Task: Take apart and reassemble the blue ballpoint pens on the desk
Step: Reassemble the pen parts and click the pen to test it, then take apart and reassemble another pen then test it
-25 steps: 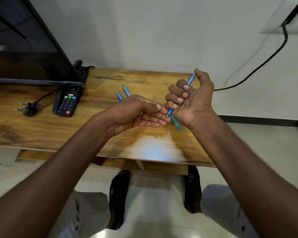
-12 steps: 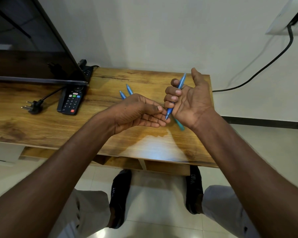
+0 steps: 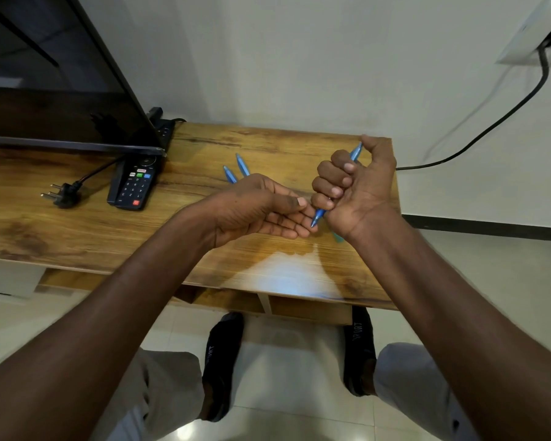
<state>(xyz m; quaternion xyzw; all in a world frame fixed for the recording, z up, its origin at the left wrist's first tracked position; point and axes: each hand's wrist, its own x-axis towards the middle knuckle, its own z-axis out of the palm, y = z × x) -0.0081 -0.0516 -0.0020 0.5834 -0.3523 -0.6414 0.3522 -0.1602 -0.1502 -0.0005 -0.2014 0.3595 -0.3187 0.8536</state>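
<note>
Gripping a slim blue plastic ballpoint pen (image 3: 318, 216) in its fist, the right hand (image 3: 352, 189) angled its tip toward the loosely curled left hand (image 3: 258, 206) touching it.

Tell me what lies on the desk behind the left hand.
Behind the left hand, the ends of two blue pens lie side by side on the wooden desk. The hand covers the rest of them, so whether they are whole cannot be seen.

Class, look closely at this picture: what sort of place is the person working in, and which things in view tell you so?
Probably a room at home, perhaps a living room: a wooden desk carries a large flat screen, a remote control and a loose plug, with a tiled floor beneath.
</note>
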